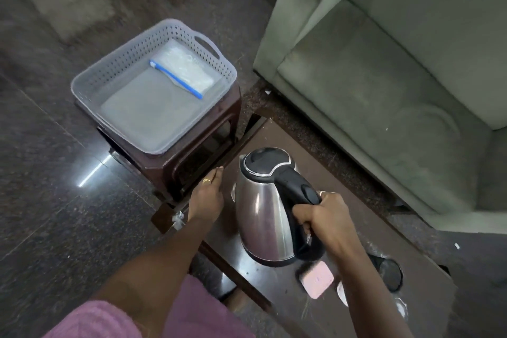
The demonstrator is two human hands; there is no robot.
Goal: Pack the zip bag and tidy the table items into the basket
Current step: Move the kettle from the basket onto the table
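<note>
The shiny steel kettle (pixel 264 211) is held upright by its black handle in the right grip (pixel 326 217). The clear zip bag (pixel 184 71) lies flat in the grey basket (pixel 115 68), far beyond the grip.

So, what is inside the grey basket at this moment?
Inside the grey basket lies a clear zip bag with a blue zipper strip, in the far right part. The rest of the floor is bare. What the bag holds cannot be told; what is under it is covered.
</note>
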